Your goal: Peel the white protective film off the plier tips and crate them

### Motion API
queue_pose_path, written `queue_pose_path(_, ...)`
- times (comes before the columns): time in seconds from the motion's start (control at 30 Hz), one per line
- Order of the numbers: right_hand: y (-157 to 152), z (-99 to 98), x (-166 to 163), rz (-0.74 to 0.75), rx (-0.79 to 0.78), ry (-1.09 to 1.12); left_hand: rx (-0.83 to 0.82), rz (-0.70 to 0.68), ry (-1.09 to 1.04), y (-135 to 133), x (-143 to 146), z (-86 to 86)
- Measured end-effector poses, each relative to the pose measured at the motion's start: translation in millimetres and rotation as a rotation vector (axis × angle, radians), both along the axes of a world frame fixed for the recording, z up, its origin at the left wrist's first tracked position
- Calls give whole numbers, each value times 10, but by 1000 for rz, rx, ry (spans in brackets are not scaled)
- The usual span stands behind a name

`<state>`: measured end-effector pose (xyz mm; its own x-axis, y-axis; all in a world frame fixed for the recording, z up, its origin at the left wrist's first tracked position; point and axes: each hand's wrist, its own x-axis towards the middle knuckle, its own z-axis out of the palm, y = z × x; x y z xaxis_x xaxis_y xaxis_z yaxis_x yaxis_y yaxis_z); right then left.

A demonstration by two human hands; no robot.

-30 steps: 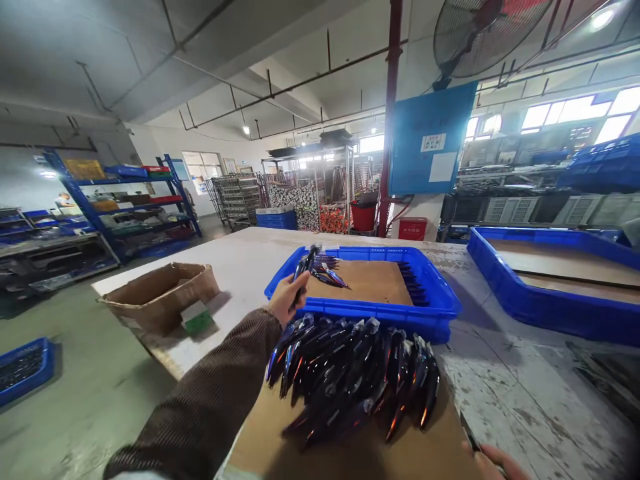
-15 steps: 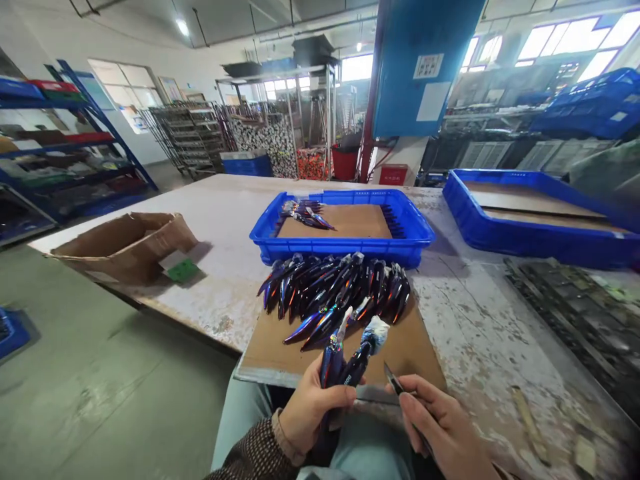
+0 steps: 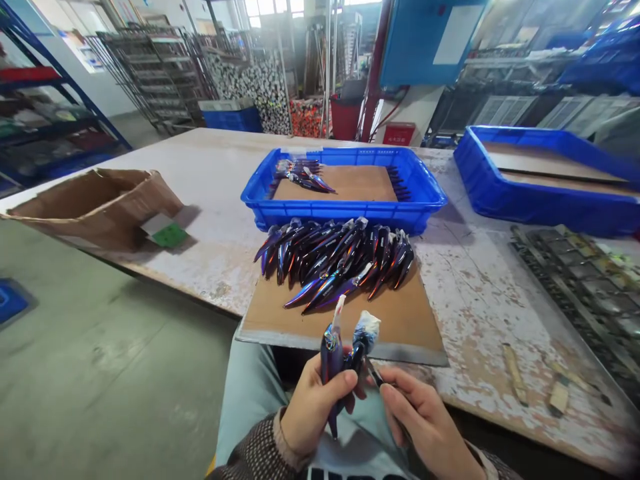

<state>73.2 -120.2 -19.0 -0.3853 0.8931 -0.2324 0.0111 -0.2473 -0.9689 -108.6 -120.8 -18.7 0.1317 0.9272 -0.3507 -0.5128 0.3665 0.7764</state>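
Observation:
My left hand (image 3: 313, 403) is closed around two dark blue, iridescent curved pieces (image 3: 334, 350) with pale tips, held upright over my lap. My right hand (image 3: 425, 423) pinches a small knife blade (image 3: 374, 373) whose tip touches the right-hand piece. Just beyond, a pile of several like pieces (image 3: 335, 257) lies on a brown board (image 3: 400, 320) at the table's near edge. Behind it a blue tray (image 3: 345, 213) holds a few more pieces (image 3: 300, 175) at its far left corner.
A torn cardboard box (image 3: 95, 203) sits at the table's left corner with a green-white pad (image 3: 167, 232) beside it. A second blue tray (image 3: 540, 193) stands at the right; grey racks (image 3: 575, 273) and wood scraps (image 3: 513, 380) lie on the worn tabletop. Shelving and racks fill the background.
My left hand came back from the blue tray to my lap holding two pieces. My right hand has brought the blade against them. The view has tilted down.

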Motion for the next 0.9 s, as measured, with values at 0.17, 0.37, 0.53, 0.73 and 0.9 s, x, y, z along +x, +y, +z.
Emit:
queue_pose_path(0.17, -65, -1, -59, 0, -98, 12, -36, 58, 34, -48, -3, -55)
queue_pose_path(0.37, -128, -26, -105, 17, -147, 5, -66, 138, 62, -68, -20, -89)
queue_pose_path(0.53, -149, -84, -128, 19, -165, 34, -47, 132, 102, -113, -47, -126)
queue_pose_path(0.73, -161, -119, -140, 35, -161, 66, -32, 130, 109, -131, -66, -139)
queue_pose_path(0.9, -188, -99, -155, 15, -192, 45, -17, 138, 148, -157, -79, -138)
